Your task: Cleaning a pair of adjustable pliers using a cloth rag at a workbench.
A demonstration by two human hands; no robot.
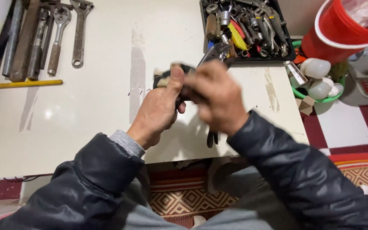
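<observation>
Left hand (pixel 158 106) clenched around a small dark part (pixel 163 79), thumb up. Right hand (pixel 216 96) grasps pliers (pixel 213 53) over the table's (pixel 86 106) front edge; tool tray (pixel 245 25) at back edge.

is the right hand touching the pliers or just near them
Touching. The head view shows the right hand wrapped around the pliers, with the metal jaws sticking out above the fingers and a dark handle below.

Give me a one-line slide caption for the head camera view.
Left hand and right hand grip pliers over a white table.
</observation>
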